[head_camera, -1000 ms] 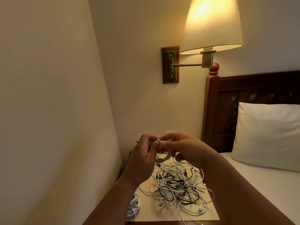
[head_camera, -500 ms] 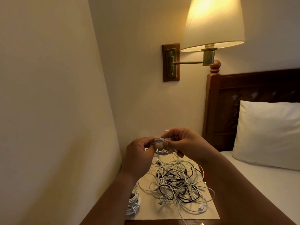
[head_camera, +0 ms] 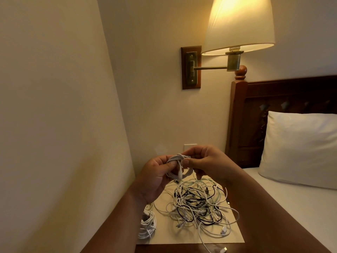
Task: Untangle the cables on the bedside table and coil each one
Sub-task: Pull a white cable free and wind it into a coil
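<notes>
A bed (head_camera: pixel 291 207) with a white sheet fills the right side, backed by a dark carved wooden headboard (head_camera: pixel 291 92). A white pillow (head_camera: pixel 299 148) leans upright against the headboard. Above the bedpost a lit wall lamp (head_camera: pixel 238 24) with a cream shade reaches out on a brass arm from a wooden wall plate (head_camera: pixel 191 67).

Between the bed and the left wall stands the dark wood counter (head_camera: pixel 173 249), most of its top covered by a pale mat (head_camera: pixel 164 232). A loose tangle of cables (head_camera: pixel 198 205), white, black and pale green strands knotted together, lies on the middle of the mat, with one white strand trailing off the near edge. At the mat's left edge, apart from the tangle, sits a coiled white cable (head_camera: pixel 147 225), partly hidden by the left forearm.

Both hands are raised over the far end of the counter, above the tangle. The left hand (head_camera: pixel 155 178) grips a small white cable bundle (head_camera: pixel 177 168), fingers curled round its loops. The right hand (head_camera: pixel 206 161) pinches the top of the same bundle between thumb and fingertips.
</notes>
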